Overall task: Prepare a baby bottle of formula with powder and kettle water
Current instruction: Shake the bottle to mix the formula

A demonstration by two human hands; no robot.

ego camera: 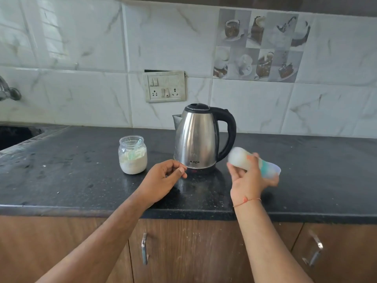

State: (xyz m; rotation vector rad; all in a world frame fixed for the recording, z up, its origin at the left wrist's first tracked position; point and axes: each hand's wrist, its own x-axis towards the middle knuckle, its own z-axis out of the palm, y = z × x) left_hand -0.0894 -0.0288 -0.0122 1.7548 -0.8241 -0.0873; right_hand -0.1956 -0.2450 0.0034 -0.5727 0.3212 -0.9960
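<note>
Baby bottle tilted, gripped by right hand; left hand loosely curled, empty.

Steel-and-black kettle, black speckled counter, white marbled tiles.

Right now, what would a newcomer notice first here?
The steel kettle standing mid-counter, with an open jar of white powder to its left. The right hand holds a milky bottle tilted on its side beside the kettle; the left hand hovers empty over the counter.
</note>
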